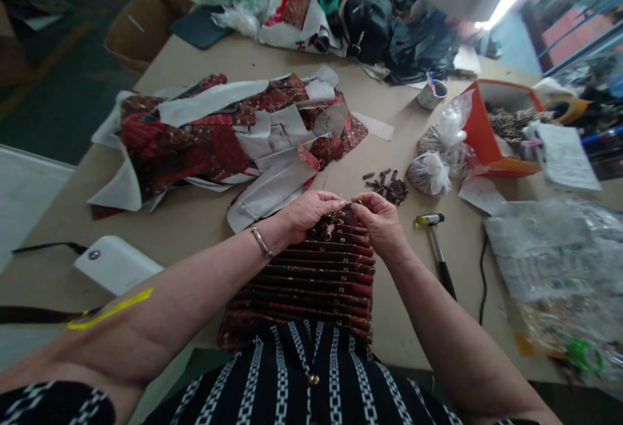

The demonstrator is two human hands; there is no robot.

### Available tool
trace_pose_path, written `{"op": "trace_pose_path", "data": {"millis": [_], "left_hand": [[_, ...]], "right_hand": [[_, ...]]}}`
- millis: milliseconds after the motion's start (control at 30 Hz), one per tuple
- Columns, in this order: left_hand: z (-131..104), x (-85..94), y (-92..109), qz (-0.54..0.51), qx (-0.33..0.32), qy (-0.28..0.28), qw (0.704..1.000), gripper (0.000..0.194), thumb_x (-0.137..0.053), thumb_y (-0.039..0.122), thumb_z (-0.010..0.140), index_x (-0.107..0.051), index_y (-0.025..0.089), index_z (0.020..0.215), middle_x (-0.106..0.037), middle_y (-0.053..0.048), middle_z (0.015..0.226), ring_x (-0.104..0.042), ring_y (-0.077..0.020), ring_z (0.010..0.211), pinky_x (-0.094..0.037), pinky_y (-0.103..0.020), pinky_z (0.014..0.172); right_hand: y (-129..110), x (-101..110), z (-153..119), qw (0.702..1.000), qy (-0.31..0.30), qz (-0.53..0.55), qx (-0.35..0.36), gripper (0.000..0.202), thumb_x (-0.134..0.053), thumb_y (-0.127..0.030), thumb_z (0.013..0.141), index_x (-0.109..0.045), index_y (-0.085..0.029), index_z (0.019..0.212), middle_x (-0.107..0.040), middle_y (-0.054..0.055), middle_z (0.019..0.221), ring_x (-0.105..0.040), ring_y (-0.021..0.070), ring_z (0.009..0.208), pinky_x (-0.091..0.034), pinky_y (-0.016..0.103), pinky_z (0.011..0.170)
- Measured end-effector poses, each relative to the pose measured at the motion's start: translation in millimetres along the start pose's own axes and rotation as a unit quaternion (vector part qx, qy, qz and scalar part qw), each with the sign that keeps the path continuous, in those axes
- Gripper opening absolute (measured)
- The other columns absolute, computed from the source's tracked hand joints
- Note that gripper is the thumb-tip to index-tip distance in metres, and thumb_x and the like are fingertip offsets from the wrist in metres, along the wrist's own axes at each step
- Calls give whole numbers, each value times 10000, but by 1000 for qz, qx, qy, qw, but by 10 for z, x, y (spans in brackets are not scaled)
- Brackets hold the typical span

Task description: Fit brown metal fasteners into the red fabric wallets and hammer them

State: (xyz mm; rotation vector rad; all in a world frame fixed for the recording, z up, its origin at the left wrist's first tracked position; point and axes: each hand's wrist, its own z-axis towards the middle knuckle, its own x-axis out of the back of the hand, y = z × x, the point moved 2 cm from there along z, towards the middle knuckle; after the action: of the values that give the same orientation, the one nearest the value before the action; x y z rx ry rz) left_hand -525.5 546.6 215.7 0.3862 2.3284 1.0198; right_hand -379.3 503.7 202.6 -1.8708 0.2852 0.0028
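My left hand [316,212] and my right hand [379,218] meet over the far end of a row of dark red patterned fabric pieces [311,282]. Thumb and fingers of each are pinched together at a small dark item between them, too small to make out. Under my left palm are several small dark brown pieces [327,229]. The fabric pieces overlap in a stepped row, with a small metal fitting on many of them. Just beyond my right hand lies a pile of small dark metal-ended pieces [389,186].
Patterned fabric and grey lining [219,133] spread over the left back. On the right are a hammer [438,250], tied plastic bags [431,172], an orange box [506,167], a cup [431,95] and plastic packets [549,250]. A white device [117,264] lies left.
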Motion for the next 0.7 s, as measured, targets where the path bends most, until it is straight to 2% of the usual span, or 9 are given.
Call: {"op": "trace_pose_path", "data": {"millis": [100, 233, 333, 400, 467, 567, 700], "left_hand": [[43, 34, 99, 59, -4, 28, 998, 151, -605, 265, 801, -588, 120, 764, -493, 38, 500, -425, -53, 392, -325, -177, 400], [127, 75, 96, 195, -35, 33, 980, 170, -614, 275, 759, -599, 117, 696, -518, 26, 538, -410, -58, 453, -314, -189, 445], [180, 102, 1, 339, -42, 24, 940, 212, -560, 319, 769, -628, 127, 710, -519, 26, 560, -403, -71, 485, -300, -204, 470], [207, 118, -79, 411, -28, 20, 911, 227, -526, 327, 770, -637, 136, 715, -503, 31, 541, -399, -82, 480, -288, -217, 474], [235, 134, -148, 450, -17, 17, 893, 221, -515, 311, 757, -630, 140, 676, -475, 35, 504, -386, -89, 465, -270, -229, 473], [290, 157, -214, 495, -17, 15, 868, 216, -513, 278, 741, -616, 139, 612, -458, 31, 480, -384, -95, 470, -265, -239, 490], [362, 170, -242, 551, -22, 8, 834, 217, -503, 249, 742, -634, 135, 612, -496, 15, 489, -422, -103, 485, -281, -236, 508]], "right_hand": [[-90, 5, 48, 999, 10, -51, 13, 190, -705, -298, 647, -630, -168, 763, -594, -55, 530, -520, 72, 469, -419, 187, 464], [4, 19, -7, 998, 22, -51, -19, 210, -714, -319, 630, -644, -163, 752, -623, -34, 537, -543, 84, 470, -450, 207, 478], [191, 67, -65, 997, 24, -47, -51, 229, -716, -348, 625, -641, -172, 750, -631, -29, 540, -562, 101, 475, -467, 223, 486], [322, 119, -82, 995, 21, -94, -39, 207, -688, -357, 652, -657, -182, 758, -650, -20, 574, -575, 111, 502, -476, 236, 511], [430, 174, -76, 975, 6, -221, 9, 181, -636, -347, 702, -694, -199, 788, -688, -2, 660, -608, 132, 585, -493, 259, 586], [553, 239, -40, 918, -15, -390, 68, 188, -572, -308, 746, -729, -234, 818, -720, 3, 763, -630, 160, 697, -490, 280, 679], [648, 281, 16, 899, -19, -432, 67, 197, -541, -261, 741, -729, -226, 790, -701, -12, 690, -608, 148, 645, -471, 257, 645]]}}
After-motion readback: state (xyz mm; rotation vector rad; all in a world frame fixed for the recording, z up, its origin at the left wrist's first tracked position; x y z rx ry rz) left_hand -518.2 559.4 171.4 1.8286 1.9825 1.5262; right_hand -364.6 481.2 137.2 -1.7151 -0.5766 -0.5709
